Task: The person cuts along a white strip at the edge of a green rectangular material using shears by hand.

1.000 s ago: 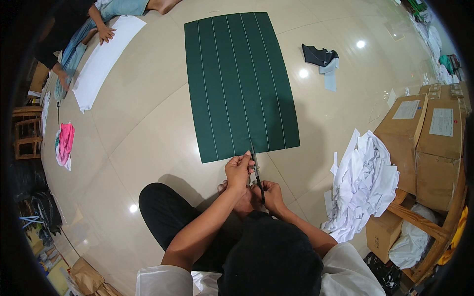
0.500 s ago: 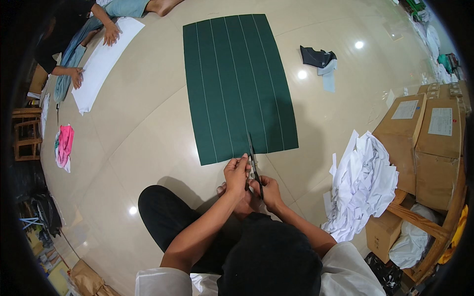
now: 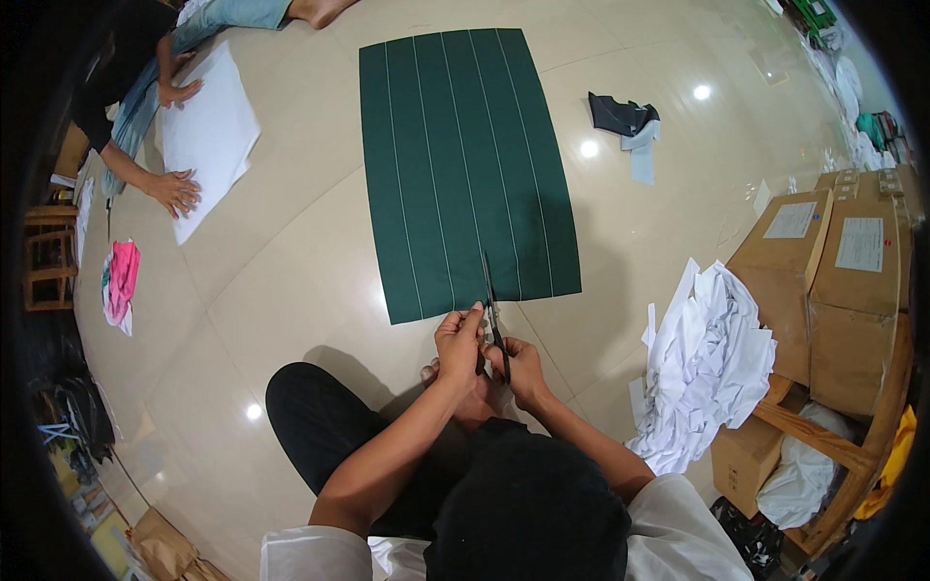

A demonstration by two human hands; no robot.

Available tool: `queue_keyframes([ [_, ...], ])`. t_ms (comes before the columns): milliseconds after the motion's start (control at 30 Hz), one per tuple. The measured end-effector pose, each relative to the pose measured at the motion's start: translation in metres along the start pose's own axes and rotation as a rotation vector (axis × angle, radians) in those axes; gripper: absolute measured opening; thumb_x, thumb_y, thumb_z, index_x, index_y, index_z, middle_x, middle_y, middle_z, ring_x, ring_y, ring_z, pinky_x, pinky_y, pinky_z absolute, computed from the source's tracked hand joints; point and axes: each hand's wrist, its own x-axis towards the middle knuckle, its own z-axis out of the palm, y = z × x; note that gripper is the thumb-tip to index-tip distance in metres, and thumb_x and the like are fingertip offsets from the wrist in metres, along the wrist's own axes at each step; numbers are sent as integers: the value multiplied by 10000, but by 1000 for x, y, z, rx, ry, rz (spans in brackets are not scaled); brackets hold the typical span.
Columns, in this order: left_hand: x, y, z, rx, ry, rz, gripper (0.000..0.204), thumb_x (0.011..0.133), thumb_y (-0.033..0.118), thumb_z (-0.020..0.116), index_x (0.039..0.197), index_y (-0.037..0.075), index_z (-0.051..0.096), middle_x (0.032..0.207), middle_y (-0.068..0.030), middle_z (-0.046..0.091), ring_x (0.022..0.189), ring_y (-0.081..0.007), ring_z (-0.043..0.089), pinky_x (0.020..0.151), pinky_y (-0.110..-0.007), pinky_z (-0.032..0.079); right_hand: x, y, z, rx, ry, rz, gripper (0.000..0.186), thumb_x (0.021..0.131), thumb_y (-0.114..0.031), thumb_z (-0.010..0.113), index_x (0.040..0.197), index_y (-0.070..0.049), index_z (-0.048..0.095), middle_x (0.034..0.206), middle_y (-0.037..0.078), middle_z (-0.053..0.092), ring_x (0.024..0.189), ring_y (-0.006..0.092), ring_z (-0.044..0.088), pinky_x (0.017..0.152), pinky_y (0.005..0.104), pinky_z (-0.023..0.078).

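A dark green fabric sheet [image 3: 417, 174] with several pale lengthwise lines lies flat on the floor ahead of me. At its near edge my left hand [image 3: 459, 339] pinches the fabric, fingers closed. Beside it on the right, my right hand [image 3: 516, 371] grips a pair of scissors [image 3: 497, 329] by the handles. The blades point away from me and reach over the near edge, close to one of the pale lines. Whether the blades have cut into the cloth there is too small to tell.
At the left a co-worker's hands [image 3: 174, 192] rest on a white sheet [image 3: 208, 126]. Pink cloth [image 3: 122, 281] lies below. To the right are dark and light-blue scraps [image 3: 625, 116], a heap of white scraps [image 3: 707, 358], cardboard boxes [image 3: 780, 290] and a wooden shelf [image 3: 819, 433].
My right hand and the scissors have shifted slightly; my left hand keeps its pinch on the fabric. The co-worker's hands have moved, and the white sheet is now wider and differently placed.
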Motion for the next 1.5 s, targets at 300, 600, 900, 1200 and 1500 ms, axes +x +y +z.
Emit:
queue_keyframes([
  [300, 5, -5, -3, 8, 13, 8, 271, 942, 240, 745, 780, 86, 592, 632, 29, 533, 503, -53, 425, 452, -238, 340, 3, 6, 1, 22, 20, -30, 326, 824, -309, 781, 707, -62, 603, 589, -2, 569, 493, 78, 507, 454, 247, 358],
  [600, 4, -3, -2, 30, 23, -3, 256, 943, 243, 745, 800, 82, 607, 636, 28, 542, 510, -51, 427, 455, -239, 340, 4, 9, -2, 36, 13, -19, 294, 815, -250, 777, 695, -61, 586, 586, 7, 564, 480, 83, 509, 443, 249, 365],
  [900, 5, -5, -3, 31, 23, -4, 247, 945, 237, 742, 804, 81, 613, 640, 35, 540, 512, -39, 408, 471, -229, 310, 2, 8, 0, 31, 22, -48, 313, 814, -226, 777, 656, -66, 559, 563, 12, 563, 477, 82, 515, 429, 255, 366],
  [1200, 6, -6, -3, 37, 19, 6, 250, 949, 236, 737, 789, 108, 593, 633, 39, 529, 493, -38, 389, 455, -220, 292, 3, 10, -1, 33, 21, -53, 316, 819, -209, 782, 652, -61, 559, 561, 7, 559, 477, 83, 513, 428, 257, 362],
  [1500, 6, -5, -3, 40, 20, -5, 252, 946, 242, 743, 798, 83, 616, 630, 37, 544, 502, -35, 403, 463, -223, 304, 8, 18, -4, 40, 13, -47, 323, 832, -222, 792, 663, -64, 566, 559, 12, 560, 458, 85, 520, 412, 253, 367],
])
